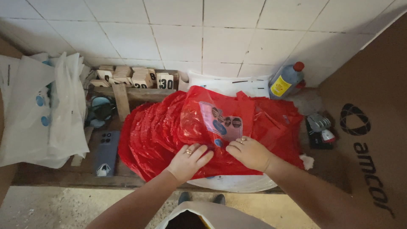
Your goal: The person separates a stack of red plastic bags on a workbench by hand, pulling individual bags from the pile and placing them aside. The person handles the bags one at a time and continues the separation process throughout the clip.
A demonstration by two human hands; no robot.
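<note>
The light is dim and soft, the corners are darker, the edges bend a little, and the red bags (pixel 203 127) shine slightly

A white tiled wall (pixel 203 34) fills twelve o'clock; a worn wooden bench (pixel 63 178) runs across, grey concrete floor (pixel 55 210) at seven o'clock.

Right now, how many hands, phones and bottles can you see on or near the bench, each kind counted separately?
Hands: 2, left hand and right hand, both on the red bags
Phones: 1, blue-grey phone
Bottles: 1, bottle
Total: 4
</note>
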